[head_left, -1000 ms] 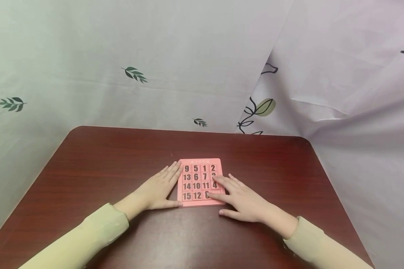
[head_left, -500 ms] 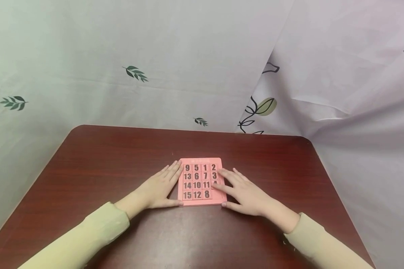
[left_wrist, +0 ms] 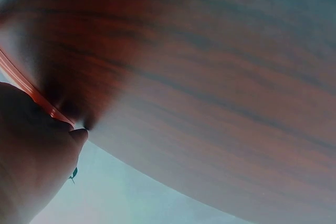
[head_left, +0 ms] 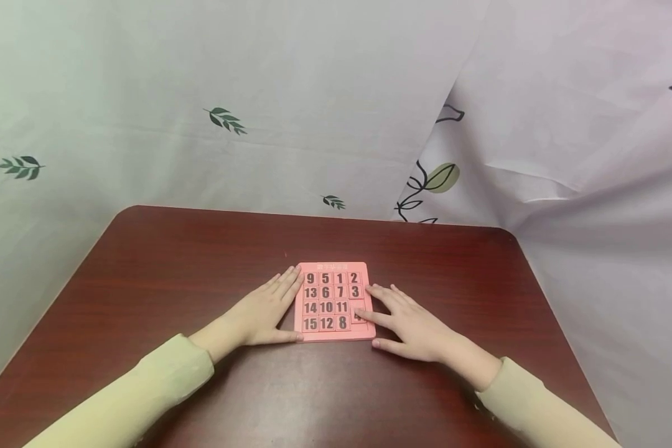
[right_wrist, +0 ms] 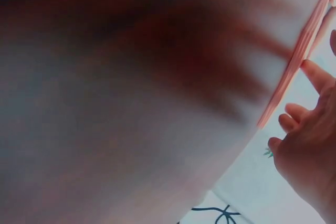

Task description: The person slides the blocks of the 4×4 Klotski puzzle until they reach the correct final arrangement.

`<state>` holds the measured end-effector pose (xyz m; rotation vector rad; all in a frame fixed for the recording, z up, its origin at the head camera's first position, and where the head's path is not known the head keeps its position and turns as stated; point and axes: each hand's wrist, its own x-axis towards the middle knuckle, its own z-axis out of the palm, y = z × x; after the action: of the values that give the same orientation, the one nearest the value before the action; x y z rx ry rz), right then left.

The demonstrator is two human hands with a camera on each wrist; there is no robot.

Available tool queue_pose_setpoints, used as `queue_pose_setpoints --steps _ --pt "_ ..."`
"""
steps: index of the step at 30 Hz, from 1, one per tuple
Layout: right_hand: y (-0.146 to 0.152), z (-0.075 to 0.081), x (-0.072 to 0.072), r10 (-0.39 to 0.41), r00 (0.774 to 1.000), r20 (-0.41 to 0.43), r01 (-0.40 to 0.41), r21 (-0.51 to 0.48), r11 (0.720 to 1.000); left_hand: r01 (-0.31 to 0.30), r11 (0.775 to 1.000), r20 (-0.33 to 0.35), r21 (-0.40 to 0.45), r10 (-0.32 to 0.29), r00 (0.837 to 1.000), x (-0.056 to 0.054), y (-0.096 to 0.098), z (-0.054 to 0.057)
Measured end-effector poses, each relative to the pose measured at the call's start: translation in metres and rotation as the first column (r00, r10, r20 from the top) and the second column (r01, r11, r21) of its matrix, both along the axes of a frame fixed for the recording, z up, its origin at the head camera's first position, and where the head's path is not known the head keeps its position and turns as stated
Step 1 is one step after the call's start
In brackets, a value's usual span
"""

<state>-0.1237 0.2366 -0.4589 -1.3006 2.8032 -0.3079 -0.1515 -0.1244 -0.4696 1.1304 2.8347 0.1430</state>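
Note:
A pink number sliding puzzle [head_left: 336, 336] lies flat on the dark red table, its numbered tiles facing up. My left hand [head_left: 260, 314] rests along its left side with straight fingers, fingertips at the upper left edge and thumb at the lower left corner. At the right side, my right hand [head_left: 417, 326] has its fingers spread; the index fingertip touches the 4 tile [head_left: 357, 316], partly covering it. That tile sits lower than its row, between the third and bottom rows. The right thumb is by the lower right corner. In the right wrist view the puzzle's edge [right_wrist: 294, 64] shows beside the fingers.
The wooden table [head_left: 213, 242] has rounded far corners. Behind it and to the right hangs a pale curtain [head_left: 313, 93] with leaf prints. Light sleeves [head_left: 129, 392] cover both forearms.
My right index finger has slid the 4 tile down from the third row toward the bottom right space. The right hand has shifted slightly to the right; the left hand stays at the puzzle's left side.

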Motion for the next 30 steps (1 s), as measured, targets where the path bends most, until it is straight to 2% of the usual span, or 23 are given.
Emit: queue_pose_setpoints --steps 6,9,15,22,26,30 --pt "0.002 0.001 0.013 0.043 0.998 -0.047 -0.043 0.005 0.999 -0.003 1.0 -0.001 0.003 0.003 1.0 0.0 0.0 0.002" --pt "0.003 0.002 0.013 0.048 0.996 -0.07 -0.048 0.008 0.999 -0.003 1.0 0.003 0.007 0.003 1.0 0.0 0.0 0.002" --pt "0.001 0.0 -0.004 -0.013 0.999 -0.041 0.013 -0.002 1.0 -0.001 1.0 0.008 0.003 0.001 1.0 0.001 0.0 0.0" --pt "-0.006 0.001 -0.026 -0.068 0.997 0.02 0.067 0.04 0.997 -0.006 1.0 0.021 0.007 0.006 1.0 0.002 0.0 -0.001" --pt "-0.008 0.002 -0.026 -0.067 0.998 0.019 0.066 0.043 0.997 -0.004 1.0 0.018 0.006 0.004 1.0 0.002 0.0 0.0" --pt "-0.007 0.0 -0.017 -0.052 0.999 -0.007 0.053 0.04 0.998 -0.004 1.0 0.012 0.008 0.004 1.0 0.003 0.0 0.001"
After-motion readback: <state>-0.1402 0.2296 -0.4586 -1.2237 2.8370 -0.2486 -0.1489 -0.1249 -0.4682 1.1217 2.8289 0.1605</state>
